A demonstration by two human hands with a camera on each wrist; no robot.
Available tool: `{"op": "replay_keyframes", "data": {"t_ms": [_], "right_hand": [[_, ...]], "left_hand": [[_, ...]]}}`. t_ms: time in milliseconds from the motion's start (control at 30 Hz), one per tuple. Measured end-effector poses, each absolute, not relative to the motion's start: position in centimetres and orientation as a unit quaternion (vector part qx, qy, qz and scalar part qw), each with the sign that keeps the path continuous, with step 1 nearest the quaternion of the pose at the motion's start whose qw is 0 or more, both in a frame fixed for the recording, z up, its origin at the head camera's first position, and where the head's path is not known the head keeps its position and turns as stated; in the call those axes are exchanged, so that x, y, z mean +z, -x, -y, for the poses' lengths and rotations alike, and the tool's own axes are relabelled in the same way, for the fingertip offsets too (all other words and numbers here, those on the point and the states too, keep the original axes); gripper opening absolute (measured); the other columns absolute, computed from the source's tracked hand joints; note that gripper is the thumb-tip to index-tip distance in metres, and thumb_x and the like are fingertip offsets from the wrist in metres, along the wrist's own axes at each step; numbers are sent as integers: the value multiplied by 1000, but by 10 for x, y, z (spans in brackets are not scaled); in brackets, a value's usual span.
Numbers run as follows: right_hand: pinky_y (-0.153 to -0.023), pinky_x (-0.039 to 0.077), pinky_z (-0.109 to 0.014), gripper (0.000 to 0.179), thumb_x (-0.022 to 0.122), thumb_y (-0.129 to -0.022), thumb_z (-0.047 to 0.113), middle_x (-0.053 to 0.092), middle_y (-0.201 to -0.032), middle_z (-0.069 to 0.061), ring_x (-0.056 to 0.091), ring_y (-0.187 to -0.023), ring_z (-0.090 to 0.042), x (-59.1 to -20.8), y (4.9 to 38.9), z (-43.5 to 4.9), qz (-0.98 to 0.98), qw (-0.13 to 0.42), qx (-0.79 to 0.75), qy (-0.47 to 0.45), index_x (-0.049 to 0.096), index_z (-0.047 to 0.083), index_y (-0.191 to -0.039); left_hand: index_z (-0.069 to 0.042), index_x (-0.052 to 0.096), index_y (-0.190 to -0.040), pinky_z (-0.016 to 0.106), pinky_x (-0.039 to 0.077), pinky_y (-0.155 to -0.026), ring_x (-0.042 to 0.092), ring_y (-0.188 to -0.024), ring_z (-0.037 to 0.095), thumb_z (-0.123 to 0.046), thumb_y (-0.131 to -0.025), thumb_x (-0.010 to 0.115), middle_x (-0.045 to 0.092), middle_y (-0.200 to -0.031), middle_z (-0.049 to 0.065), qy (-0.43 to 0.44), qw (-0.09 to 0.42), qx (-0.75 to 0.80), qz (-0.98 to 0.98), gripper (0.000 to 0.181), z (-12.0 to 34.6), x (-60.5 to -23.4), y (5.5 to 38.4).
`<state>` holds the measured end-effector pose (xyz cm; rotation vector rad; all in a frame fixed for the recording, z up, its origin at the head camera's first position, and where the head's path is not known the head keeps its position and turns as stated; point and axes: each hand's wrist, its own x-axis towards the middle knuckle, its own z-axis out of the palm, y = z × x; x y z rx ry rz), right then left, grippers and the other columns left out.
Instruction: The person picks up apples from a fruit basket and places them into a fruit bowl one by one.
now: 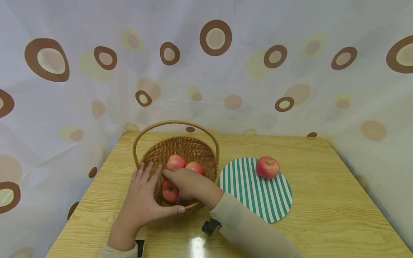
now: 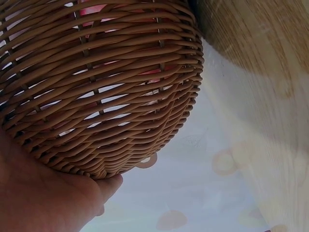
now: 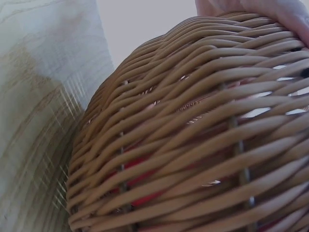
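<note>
A brown wicker basket (image 1: 182,145) with a tall arched handle stands on the table at centre-left, and several red apples lie inside it. My left hand (image 1: 142,200) rests on the basket's left and front rim, its fingers spread and fairly straight, the thumb along the front edge. Reaching into the basket, my right hand (image 1: 190,182) holds a red apple (image 1: 170,191) near the front, its fingers bent over it; part of the grip is hidden. Behind that hand are two more apples, one pinkish-red apple (image 1: 175,162) and one partly covered apple (image 1: 195,167).
Right of the basket lies a round green-and-white striped mat (image 1: 250,186). Another red apple (image 1: 267,167) sits on its upper right edge. The wooden table (image 1: 329,200) ends at a patterned curtain (image 1: 238,82) at the back and sides.
</note>
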<state>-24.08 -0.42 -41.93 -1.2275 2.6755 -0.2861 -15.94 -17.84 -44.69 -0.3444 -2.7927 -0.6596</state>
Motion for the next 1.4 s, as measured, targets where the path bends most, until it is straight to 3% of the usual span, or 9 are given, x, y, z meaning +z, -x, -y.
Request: {"op": "replay_keyframes", "data": {"t_ms": [100, 233, 367, 567, 900, 1167, 1400], "right_hand": [[-109, 55, -33, 85, 96, -80, 28, 67, -145, 0, 64, -134, -15, -421, 241, 4, -902, 93, -105, 408, 53, 19, -152], [-114, 53, -35, 80, 96, -80, 28, 61, -153, 0, 59, -140, -17, -422, 241, 5, -906, 103, -103, 398, 58, 18, -150], [-119, 49, -38, 88, 96, -80, 33, 48, -166, -3, 53, -148, -21, -422, 239, 5, -908, 107, -85, 397, 55, 20, -156], [-121, 47, -41, 91, 97, -78, 34, 45, -168, -4, 48, -152, -23, -421, 238, 4, -909, 102, -75, 397, 54, 20, -157], [-109, 56, -33, 77, 97, -78, 34, 64, -148, 0, 64, -133, -16, -422, 239, 2, -904, 70, -86, 414, 65, 18, -145], [-98, 58, -25, 68, 99, -76, 34, 72, -127, 5, 69, -116, -9, -421, 239, -5, -891, 77, -139, 425, 69, 19, -136], [-95, 58, -24, 74, 97, -77, 38, 72, -129, 3, 69, -115, -9, -416, 238, -10, -884, 78, -158, 433, 66, 19, -141]], "left_hand": [[-7, 38, -165, 73, 15, -128, 13, -162, 53, -92, -63, 77, 28, -172, 29, 118, 127, -225, 959, 138, 179, -448, 160], [-6, 39, -164, 73, 16, -128, 13, -162, 53, -92, -62, 77, 28, -171, 29, 118, 128, -223, 959, 139, 179, -449, 160], [-6, 39, -164, 74, 16, -127, 13, -162, 53, -92, -63, 77, 28, -172, 28, 119, 128, -225, 959, 138, 179, -449, 159], [-6, 38, -164, 74, 15, -128, 12, -162, 53, -91, -63, 77, 27, -172, 28, 120, 126, -226, 958, 138, 179, -449, 160], [-6, 38, -165, 72, 14, -129, 12, -163, 52, -92, -63, 76, 27, -172, 29, 123, 128, -223, 958, 138, 178, -448, 160], [-8, 34, -167, 72, 14, -129, 12, -163, 52, -91, -65, 77, 27, -172, 28, 126, 126, -225, 958, 138, 178, -446, 160], [-10, 33, -167, 72, 14, -129, 11, -163, 52, -92, -64, 76, 26, -173, 27, 121, 122, -227, 959, 139, 180, -447, 161]]}}
